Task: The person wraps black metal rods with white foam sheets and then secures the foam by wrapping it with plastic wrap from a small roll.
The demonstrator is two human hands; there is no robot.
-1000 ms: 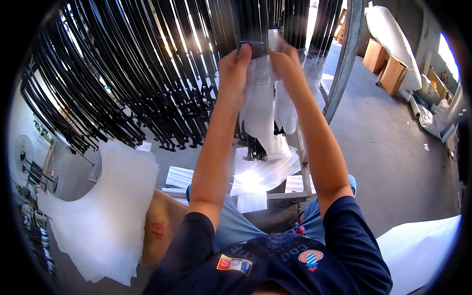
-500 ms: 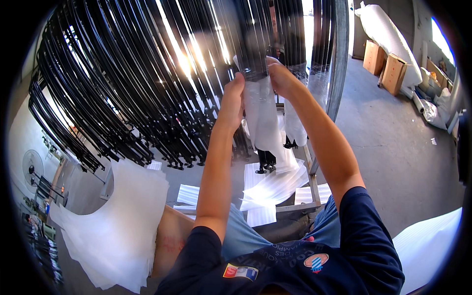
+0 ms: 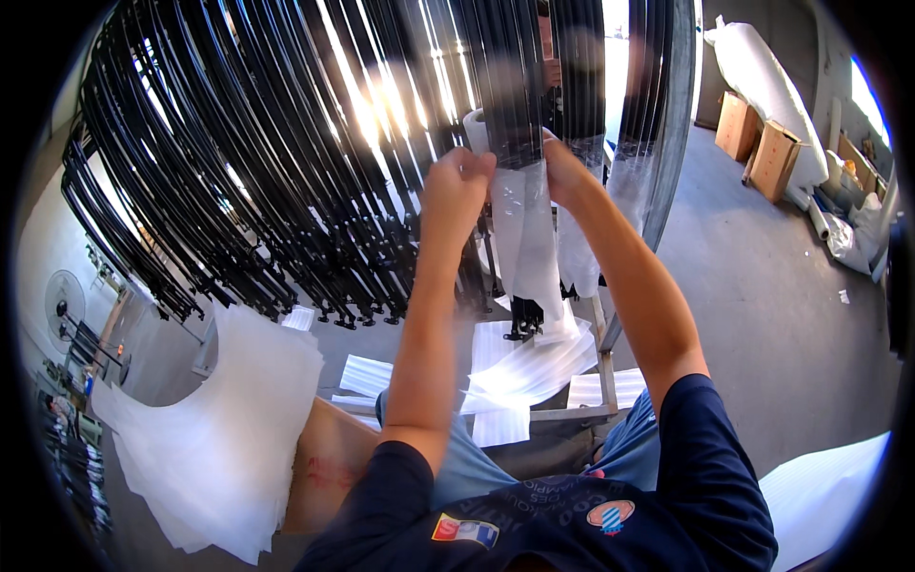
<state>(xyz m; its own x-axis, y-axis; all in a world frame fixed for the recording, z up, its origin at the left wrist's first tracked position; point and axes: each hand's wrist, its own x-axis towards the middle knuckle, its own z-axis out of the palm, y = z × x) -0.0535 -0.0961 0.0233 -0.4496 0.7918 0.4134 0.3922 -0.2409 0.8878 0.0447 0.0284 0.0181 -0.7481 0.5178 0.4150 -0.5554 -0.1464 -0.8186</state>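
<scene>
In front of me hangs a bundle of black metal rods (image 3: pixel 510 71). A white foam sheet (image 3: pixel 526 238) is wrapped around its lower part, and the dark rod ends stick out below. Shiny clear film shows over the foam's upper part. At the wrap's left side my left hand (image 3: pixel 456 191) is closed, fingers curled and thumb pressed in; whatever they hold is hidden. My right hand (image 3: pixel 566 173) grips the foam sheet's upper right edge, its fingertips partly behind the bundle. Another wrapped bundle (image 3: pixel 581 234) hangs just to the right.
Many black rods (image 3: pixel 248 153) hang in rows to the left. A grey metal post (image 3: pixel 670 133) stands at the right. A foam stack (image 3: pixel 219 429) lies on a cardboard box (image 3: pixel 329 462) at lower left. Loose foam sheets (image 3: pixel 529 372) lie below. Cardboard boxes (image 3: pixel 774 157) stand far right.
My left hand has shifted slightly away from the wrap, and its fingers have curled in. My right hand stays at the upper right edge. The whole view has shifted a little.
</scene>
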